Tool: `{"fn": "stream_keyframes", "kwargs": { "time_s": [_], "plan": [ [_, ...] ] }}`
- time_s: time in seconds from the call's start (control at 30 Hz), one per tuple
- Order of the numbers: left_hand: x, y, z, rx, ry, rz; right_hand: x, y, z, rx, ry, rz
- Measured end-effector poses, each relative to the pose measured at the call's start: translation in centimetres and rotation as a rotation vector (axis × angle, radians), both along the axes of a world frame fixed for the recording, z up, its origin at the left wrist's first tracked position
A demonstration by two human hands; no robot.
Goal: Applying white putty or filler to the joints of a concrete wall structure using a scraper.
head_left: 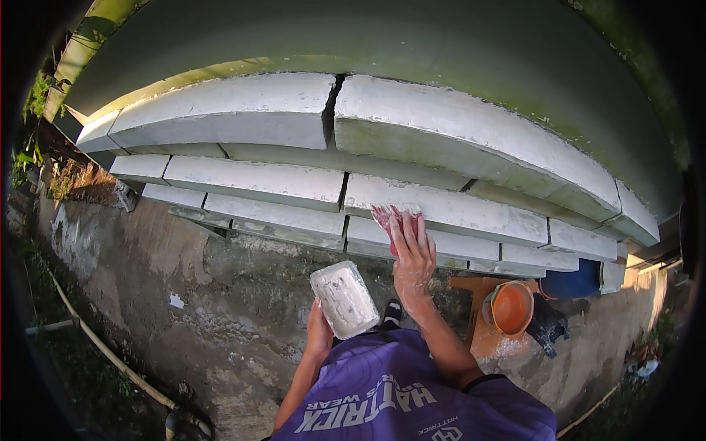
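Note:
My right hand grips a red putty scraper smeared with white paste, held against the front edge of a long pale block in the middle tier, just right of a dark vertical gap. My left hand holds a rectangular tray, coated inside with white paste, below and left of the scraper. Three stepped tiers of similar whitish blocks run across the view, the upper one split by a wide crack at its middle.
An orange plastic stool bears an orange bucket, with a dark cloth beside it. A blue container sits under the blocks at right. A greenish wall rises behind. Pipes lie along the stained concrete at left.

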State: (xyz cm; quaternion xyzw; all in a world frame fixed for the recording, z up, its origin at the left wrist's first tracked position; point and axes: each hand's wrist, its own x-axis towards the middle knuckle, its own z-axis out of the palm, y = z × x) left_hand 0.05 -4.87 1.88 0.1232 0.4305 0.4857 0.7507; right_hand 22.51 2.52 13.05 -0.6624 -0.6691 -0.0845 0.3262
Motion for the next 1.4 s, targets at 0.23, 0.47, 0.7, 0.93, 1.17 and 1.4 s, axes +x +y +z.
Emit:
{"fn": "stream_keyframes", "kwargs": {
  "time_s": [0.23, 0.47, 0.7, 0.93, 1.17, 1.4],
  "plan": [
    [0.5, 0.1, 0.4, -0.005, 0.017, -0.045, -1.3, 1.4, -3.7, -0.165, -0.16, -0.147],
    [0.9, -0.3, 1.2, -0.002, 0.012, -0.05, -5.2, 4.1, -4.5, -0.179, -0.23, -0.072],
    [0.6, -0.9, 0.7, 0.043, 0.04, -0.106, -4.5, 1.9, -2.7, -0.116, -0.009, 0.216],
    [0.2, -1.0, 0.0, -0.004, 0.004, -0.038, 2.3, -0.7, -2.0, -0.075, -0.006, -0.269],
    [0.3, -1.3, 0.1, -0.011, 0.017, -0.06, 0.2, 1.0, -4.2, -0.141, -0.09, -0.168],
    [-0.3, -1.5, 0.3, -0.02, 0.012, -0.051, -1.7, 2.2, -1.9, -0.064, 0.01, 0.123]
  ]
}}
